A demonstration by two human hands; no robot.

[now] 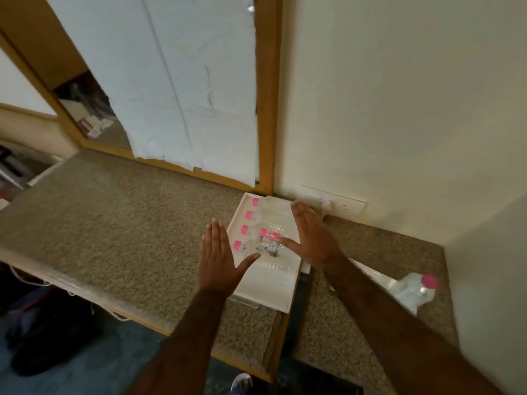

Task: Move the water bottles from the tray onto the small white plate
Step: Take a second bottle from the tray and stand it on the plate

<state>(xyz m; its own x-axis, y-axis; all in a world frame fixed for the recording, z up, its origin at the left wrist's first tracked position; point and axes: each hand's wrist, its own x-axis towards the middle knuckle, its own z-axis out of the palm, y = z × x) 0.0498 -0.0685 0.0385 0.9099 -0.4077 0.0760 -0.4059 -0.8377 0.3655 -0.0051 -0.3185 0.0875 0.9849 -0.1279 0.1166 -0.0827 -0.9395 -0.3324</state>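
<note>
Both hands, left hand and right hand, hover open and empty over the tray, where four pink-capped water bottles remain, one bottle already lying at four o'clock on the white plate.

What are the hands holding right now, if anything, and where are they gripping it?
Nothing is held. Both the left hand and the right hand are open and flat, fingers spread, over the white tray of pink-capped water bottles.

bottles on tray: 4 | bottles on plate: 1 | hands: 2
</note>
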